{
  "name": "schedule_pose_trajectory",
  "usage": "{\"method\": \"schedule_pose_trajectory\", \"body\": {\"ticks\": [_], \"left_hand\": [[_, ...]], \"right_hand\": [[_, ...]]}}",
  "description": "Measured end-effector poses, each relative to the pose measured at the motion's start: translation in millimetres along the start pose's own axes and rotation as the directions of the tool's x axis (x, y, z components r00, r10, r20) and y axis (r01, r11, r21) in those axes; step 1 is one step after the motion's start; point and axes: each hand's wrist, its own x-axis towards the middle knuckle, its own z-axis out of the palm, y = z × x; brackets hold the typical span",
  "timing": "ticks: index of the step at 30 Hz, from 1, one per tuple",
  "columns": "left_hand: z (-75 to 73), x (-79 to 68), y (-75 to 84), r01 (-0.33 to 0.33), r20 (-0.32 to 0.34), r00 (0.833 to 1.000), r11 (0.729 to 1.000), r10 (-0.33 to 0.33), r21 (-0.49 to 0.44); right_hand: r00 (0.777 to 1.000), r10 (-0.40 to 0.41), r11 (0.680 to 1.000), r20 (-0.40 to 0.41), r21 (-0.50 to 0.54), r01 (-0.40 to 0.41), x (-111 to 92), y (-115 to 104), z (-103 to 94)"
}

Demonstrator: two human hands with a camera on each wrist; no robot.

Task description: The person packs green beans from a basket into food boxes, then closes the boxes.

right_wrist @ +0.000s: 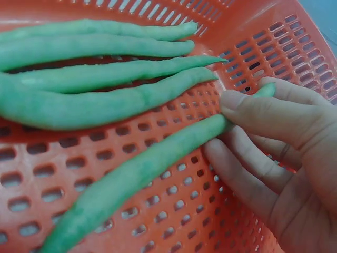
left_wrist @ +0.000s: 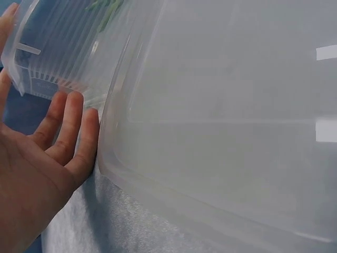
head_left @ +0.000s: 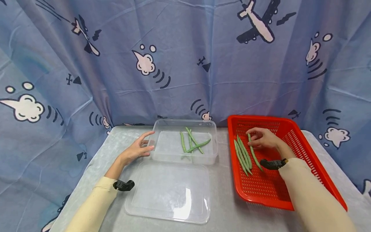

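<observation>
In the red plastic basket (head_left: pixel 242 188), my right hand (head_left: pixel 263 138) pinches one end of a green bean (right_wrist: pixel 142 161) between thumb and fingers. The bean's other end slants down over the basket floor. Several more green beans (right_wrist: pixel 105 72) lie side by side just left of it. My left hand (head_left: pixel 137 149) is at the left wall of a clear plastic box (head_left: pixel 165 158), its fingers extended and touching the outside. Inside that box, several green beans (head_left: pixel 198 146) lie crossed toward the right. In the left wrist view the left hand (left_wrist: pixel 52 153) shows loosely spread fingers.
A clear flat lid (head_left: pixel 171 190) lies on the grey tabletop (head_left: pixel 221 193) in front of the box. Behind the table hangs a blue curtain (head_left: pixel 179 80) printed with airplanes and clouds. The basket's raised rim surrounds the right hand.
</observation>
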Motion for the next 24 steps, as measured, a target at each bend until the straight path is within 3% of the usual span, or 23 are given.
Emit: {"method": "schedule_pose_trajectory", "body": {"ticks": [8, 24], "left_hand": [[-0.9, -0.2, 1.9, -0.018, 0.011, 1.000, 1.000, 0.018, 0.006], [-1.8, 0.6, 0.0, -0.016, 0.014, 1.000, 1.000, 0.016, -0.002]], "right_hand": [[0.997, 0.044, 0.997, -0.071, 0.074, -0.039, -6.6, -8.4, -5.4], [0.984, 0.001, 0.985, -0.179, 0.169, 0.030, -10.7, -44.4, -25.6]]}}
